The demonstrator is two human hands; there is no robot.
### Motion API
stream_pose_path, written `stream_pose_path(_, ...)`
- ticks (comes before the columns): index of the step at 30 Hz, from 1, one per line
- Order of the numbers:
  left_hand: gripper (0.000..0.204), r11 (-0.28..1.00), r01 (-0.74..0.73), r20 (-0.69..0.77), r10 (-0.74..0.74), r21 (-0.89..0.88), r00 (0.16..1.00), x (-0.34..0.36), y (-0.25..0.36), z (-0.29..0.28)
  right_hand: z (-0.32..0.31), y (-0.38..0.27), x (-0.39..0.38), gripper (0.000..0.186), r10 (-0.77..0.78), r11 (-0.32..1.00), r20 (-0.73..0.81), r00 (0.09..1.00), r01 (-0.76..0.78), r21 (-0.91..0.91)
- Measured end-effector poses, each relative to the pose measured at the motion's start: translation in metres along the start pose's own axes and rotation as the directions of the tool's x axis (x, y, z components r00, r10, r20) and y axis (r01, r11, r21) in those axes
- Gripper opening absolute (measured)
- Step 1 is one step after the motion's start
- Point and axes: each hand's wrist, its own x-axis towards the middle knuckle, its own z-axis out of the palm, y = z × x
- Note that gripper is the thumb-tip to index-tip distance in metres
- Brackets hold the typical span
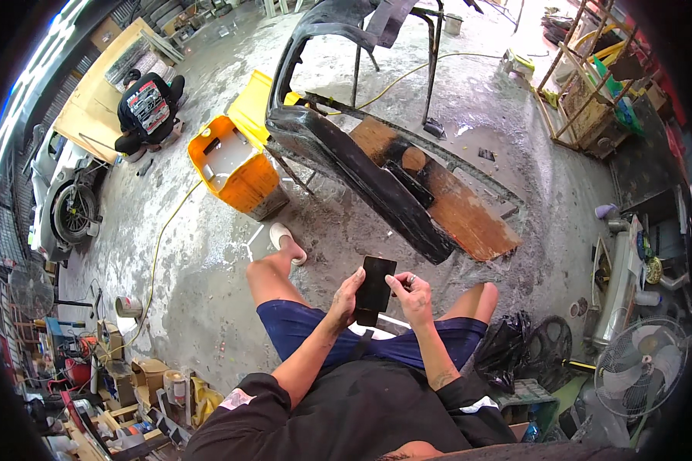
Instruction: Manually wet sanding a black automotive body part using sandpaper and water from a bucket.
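Both my hands hold a dark, flat, upright rectangle that looks like a smartphone (376, 286), above my lap. Along its left edge my left hand (345, 300) is closed, the thumb near the upper part. My right hand (413, 298), with a ring on one finger, grips the right edge, its thumb against the front. A smaller brownish-black flap (367, 317) shows below the phone's lower edge; whether it is joined to it I cannot tell. The phone's face is dark.
Ahead lies a black vehicle body panel (338, 161) on a metal stand, beside a brown-stained board (469, 207). Left of it stands a yellow-orange tub (247, 184) with whitish liquid. A person (148, 107) crouches far left. A fan (642, 365) stands at right; a yellow hose (158, 238) crosses the floor.
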Motion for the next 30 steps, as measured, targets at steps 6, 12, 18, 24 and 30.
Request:
stream_pose_path(6, 0.056, 0.998, 0.06, -0.051, -0.062, -0.024, 0.997, 0.003, -0.007, -0.006, -0.004, -0.011, -0.002, 0.028, -0.021, 0.998, 0.013, 1.0, 0.021, -0.051)
stream_pose_path(12, 0.055, 0.996, 0.066, -0.003, -0.066, -0.054, 0.998, 0.003, 0.001, 0.002, -0.003, 0.012, 0.014, 0.053, 0.039, 0.983, 0.056, 0.998, -0.048, 0.175)
stream_pose_path(18, 0.064, 0.994, -0.041, 0.153, 0.057, -0.105, 0.987, -0.014, 0.026, 0.036, -0.007, 0.009, 0.031, 0.066, 0.024, 0.931, 0.154, 0.988, -0.078, 0.356)
stream_pose_path(24, 0.058, 0.949, -0.301, 0.009, 0.302, 0.088, 0.953, 0.0, 0.041, 0.033, -0.019, -0.011, 0.059, 0.063, -0.269, 0.958, -0.054, 0.962, 0.273, 0.09)
stream_pose_path(30, 0.06, -0.137, -0.477, 0.399, 0.763, 0.868, 0.508, 0.046, 0.139, 0.047, -0.038, -0.04, 0.123, 0.119, -0.716, 0.526, 0.027, 0.697, 0.564, -0.636)
